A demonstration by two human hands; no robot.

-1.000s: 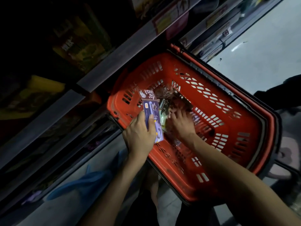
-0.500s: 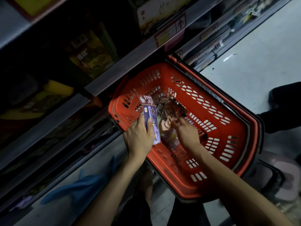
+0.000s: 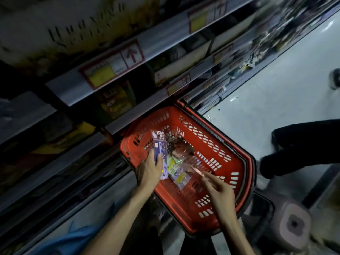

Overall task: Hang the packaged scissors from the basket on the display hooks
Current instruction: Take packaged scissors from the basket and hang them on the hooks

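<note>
left hand [image 3: 150, 170] gripping a purple scissors pack [image 3: 160, 150] at the red basket [image 3: 211, 142] left rim | right hand [image 3: 219, 190] fingers loose, straightish, over the packs [image 3: 179, 178] inside | too blurry to tell if touching

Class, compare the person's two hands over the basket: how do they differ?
The left hand grips purple packs; the right hand reaches with straighter fingers, its hold unclear. The left hand is at the basket corner by the shelves; the right hand over its near wall. Both are bare.

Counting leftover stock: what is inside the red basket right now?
Loose clear-wrapped packages with yellow and purple cards lie on the basket floor. Anything beneath them, and their count, is hidden.
</note>
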